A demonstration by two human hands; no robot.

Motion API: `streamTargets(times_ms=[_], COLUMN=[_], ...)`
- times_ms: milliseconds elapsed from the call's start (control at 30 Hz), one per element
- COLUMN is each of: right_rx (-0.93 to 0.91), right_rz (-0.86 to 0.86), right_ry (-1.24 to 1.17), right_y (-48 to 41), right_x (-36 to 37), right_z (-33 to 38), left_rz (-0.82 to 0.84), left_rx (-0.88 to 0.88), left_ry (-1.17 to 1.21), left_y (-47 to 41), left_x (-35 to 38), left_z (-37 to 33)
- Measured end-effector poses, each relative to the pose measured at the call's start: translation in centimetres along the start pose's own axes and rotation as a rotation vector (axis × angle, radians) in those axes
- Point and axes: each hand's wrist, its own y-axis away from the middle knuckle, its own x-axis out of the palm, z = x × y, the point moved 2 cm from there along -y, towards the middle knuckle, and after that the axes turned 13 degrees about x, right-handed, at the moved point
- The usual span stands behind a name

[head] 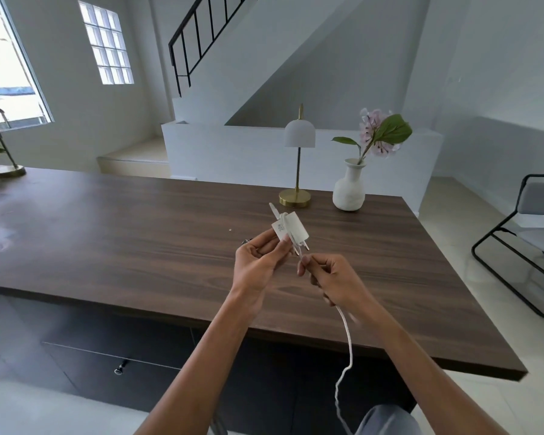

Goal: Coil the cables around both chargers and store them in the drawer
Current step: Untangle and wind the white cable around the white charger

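My left hand (258, 262) pinches a white charger (291, 229) and holds it above the brown table (123, 233). A turn or two of its white cable (347, 337) wraps the charger body, and the plug end sticks up at the top left. My right hand (330, 279) grips the cable just below the charger. The rest of the cable hangs down past the table's front edge toward my lap. Only one charger is in sight. A dark drawer (120, 362) with a small handle sits shut under the table at lower left.
A white and brass lamp (298, 171) and a white vase (349, 186) with a pink flower stand at the table's far side. A black-framed chair (528, 240) stands to the right. A second brass lamp base (8, 171) and a potted plant occupy the far left corner.
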Motion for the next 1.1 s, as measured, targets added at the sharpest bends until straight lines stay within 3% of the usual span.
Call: streamTargets(times_ms=[200, 400, 633, 867, 1100], right_rx=[-0.148, -0.151, -0.181, -0.301, -0.309], right_rz=[-0.122, -0.222, -0.268, -0.362, -0.232], right_ry=[0.280, 0.513, 0.729, 0.711, 0.476], right_y=[1.3, 2.8, 3.5, 0.5, -2.4], right_x=[0.0, -1.2, -2.7, -6.2, -6.9], right_z=[0.3, 2.7, 6.8, 11.3, 11.3], left_rz=[-0.074, -0.048, 0.136, 0.180, 0.331], left_rx=[0.064, 0.161, 0.260, 0.193, 0.078], left_ry=[-0.157, -0.411, -0.663, -0.618, -0.333], left_y=[-0.4, -1.1, -0.5, 0.3, 0.7], left_x=[0.1, -0.4, 0.2, 0.1, 0.0], left_z=[0.2, 0.3, -0.1, 0.3, -0.8])
